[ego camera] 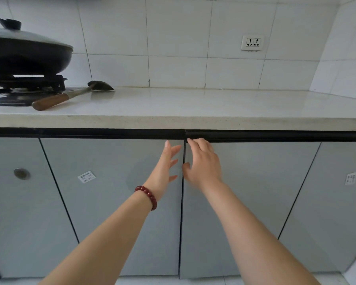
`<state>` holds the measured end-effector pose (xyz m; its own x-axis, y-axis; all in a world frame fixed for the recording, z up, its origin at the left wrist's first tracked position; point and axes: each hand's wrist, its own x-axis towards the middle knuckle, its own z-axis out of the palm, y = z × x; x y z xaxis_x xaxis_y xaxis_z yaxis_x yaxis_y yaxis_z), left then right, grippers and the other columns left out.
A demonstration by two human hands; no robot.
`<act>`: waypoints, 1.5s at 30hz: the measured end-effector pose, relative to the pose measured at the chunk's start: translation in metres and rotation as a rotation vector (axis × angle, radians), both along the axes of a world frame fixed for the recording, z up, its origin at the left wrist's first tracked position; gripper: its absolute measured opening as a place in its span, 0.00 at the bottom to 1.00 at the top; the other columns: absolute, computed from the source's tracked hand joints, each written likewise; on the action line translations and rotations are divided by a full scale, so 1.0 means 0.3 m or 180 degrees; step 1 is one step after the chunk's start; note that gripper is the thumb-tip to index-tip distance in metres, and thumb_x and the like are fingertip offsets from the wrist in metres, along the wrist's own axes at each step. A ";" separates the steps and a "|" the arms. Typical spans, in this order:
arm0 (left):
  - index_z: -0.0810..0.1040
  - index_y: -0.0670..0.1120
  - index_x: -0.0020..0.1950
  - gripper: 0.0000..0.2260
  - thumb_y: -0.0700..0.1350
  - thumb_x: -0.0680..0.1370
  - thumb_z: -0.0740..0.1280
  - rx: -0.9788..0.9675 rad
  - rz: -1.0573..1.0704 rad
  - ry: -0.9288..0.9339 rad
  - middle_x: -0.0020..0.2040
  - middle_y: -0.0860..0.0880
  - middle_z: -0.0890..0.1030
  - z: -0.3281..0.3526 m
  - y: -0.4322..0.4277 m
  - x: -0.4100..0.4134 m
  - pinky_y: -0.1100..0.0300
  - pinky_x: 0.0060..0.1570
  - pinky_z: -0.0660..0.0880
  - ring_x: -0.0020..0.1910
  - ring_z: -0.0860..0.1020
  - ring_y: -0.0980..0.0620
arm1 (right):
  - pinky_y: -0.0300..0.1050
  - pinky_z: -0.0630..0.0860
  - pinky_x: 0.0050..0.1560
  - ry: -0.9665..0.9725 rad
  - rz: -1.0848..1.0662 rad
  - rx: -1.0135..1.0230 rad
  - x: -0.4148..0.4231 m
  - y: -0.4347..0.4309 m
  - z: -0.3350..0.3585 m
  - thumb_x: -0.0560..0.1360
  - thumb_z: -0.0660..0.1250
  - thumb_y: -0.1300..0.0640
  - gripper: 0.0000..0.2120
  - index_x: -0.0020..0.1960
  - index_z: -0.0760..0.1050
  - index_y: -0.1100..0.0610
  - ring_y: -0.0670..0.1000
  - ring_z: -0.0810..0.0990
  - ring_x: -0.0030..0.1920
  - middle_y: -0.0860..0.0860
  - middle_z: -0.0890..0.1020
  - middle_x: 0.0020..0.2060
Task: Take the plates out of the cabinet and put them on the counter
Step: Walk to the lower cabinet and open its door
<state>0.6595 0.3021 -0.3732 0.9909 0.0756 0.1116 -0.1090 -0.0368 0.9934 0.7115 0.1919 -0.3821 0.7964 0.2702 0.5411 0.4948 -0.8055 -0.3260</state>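
No plates show anywhere; the grey flat-fronted cabinet doors (115,202) under the worktop are all closed, so whatever sits inside is hidden. Both bare hands are raised to the seam between the two middle doors. The right hand (203,163) has its fingers curled, the fingertips (190,140) touching the black recessed handle strip (275,135) at the top corner of the right-hand door (245,202), holding nothing else. The left hand (167,167) is wide, fingers spread and empty, hovering just in front of the left door near the seam; a red beaded bracelet (147,196) circles its wrist. Above, the pale speckled stone counter (193,108) is bare on its right part. At its left end lie a metal spatula with a wooden handle (70,96) and, beside it, a black lidded wok (25,52) on a gas burner (27,83). A white double wall socket (252,43) sits in the white tiled wall
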 end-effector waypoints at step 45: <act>0.58 0.62 0.73 0.34 0.68 0.70 0.37 0.0302 -0.0800 -0.0396 0.54 0.57 0.80 0.039 -0.014 -0.089 0.46 0.71 0.58 0.66 0.70 0.54 | 0.44 0.69 0.58 -0.1182 -0.0136 0.0720 -0.293 -0.123 0.045 0.65 0.59 0.67 0.28 0.63 0.74 0.55 0.49 0.78 0.56 0.47 0.81 0.54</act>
<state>0.6328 0.2979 -0.3616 0.9555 -0.1870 0.2281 -0.2471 -0.0852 0.9652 0.6235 0.1550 -0.3687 0.5444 0.0830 0.8347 0.5796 -0.7565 -0.3028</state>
